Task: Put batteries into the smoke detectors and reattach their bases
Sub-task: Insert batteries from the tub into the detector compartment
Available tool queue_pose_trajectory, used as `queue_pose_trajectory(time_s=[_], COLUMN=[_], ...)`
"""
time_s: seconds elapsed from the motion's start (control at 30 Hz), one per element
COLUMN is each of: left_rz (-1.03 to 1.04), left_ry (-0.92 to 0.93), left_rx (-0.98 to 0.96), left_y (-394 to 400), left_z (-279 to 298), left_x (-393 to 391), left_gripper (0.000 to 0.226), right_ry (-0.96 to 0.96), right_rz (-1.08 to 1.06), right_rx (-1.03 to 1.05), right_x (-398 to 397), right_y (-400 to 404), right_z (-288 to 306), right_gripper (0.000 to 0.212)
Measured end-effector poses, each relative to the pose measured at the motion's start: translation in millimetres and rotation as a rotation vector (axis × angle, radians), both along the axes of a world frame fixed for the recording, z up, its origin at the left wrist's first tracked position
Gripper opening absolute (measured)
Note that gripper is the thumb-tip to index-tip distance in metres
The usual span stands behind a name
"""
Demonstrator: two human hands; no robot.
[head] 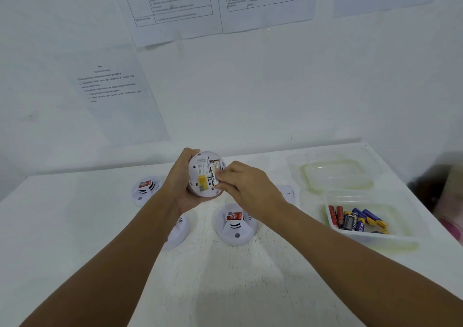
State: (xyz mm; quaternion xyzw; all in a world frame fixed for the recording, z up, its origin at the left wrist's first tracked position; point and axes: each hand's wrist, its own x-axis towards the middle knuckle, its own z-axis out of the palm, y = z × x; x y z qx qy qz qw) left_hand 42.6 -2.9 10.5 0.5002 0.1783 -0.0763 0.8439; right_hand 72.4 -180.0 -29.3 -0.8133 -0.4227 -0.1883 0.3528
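The smoke detector (pixel 204 175) is up off the table (pixel 250 276), underside tilted toward the person, cupped from the left by the left hand (pixel 181 183), fingers curled round its rim. The white battery (pixel 214 176) lies in the open compartment, long axis running up and down the detector's back, and it sits right at the right hand (pixel 240 183), whose fingertips (pixel 220 178) pinch and press it from the right. Right hand does the seating, I'd say; left just steadies. Spare batteries (pixel 358 220) wait in the clear tub (pixel 400 236), well off right.
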Motion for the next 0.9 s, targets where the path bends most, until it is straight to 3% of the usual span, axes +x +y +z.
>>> queue_pose_trajectory(time_s=[0.13,0.47,0.63,0.77,0.9], left_rz=[0.004,-0.004,-0.005,0.003,-0.009], left_ry=[-0.006,-0.015,-0.01,-0.018,-0.004], left_rx=[-0.052,-0.108,-0.185,-0.2,-0.207], left_y=[0,-6,-9,-8,-12], left_z=[-2,-9,-23,-21,-17], left_x=[0,-1,-2,0,-1], left_gripper=[0.03,0.021,0.026,0.03,0.027], right_ry=[-0.176,-0.229,-0.26,-0.12,-0.028], right_rz=[-0.008,-0.008,0.015,0.041,0.059], right_rx=[-0.071,-0.104,-0.163,0.009,0.111], right_x=[0,2,2,1,3], right_y=[-2,-7,-17,-13,-12], right_z=[-3,-11,-24,-19,-17], right_gripper=[0.034,0.035,0.049,0.029,0.023])
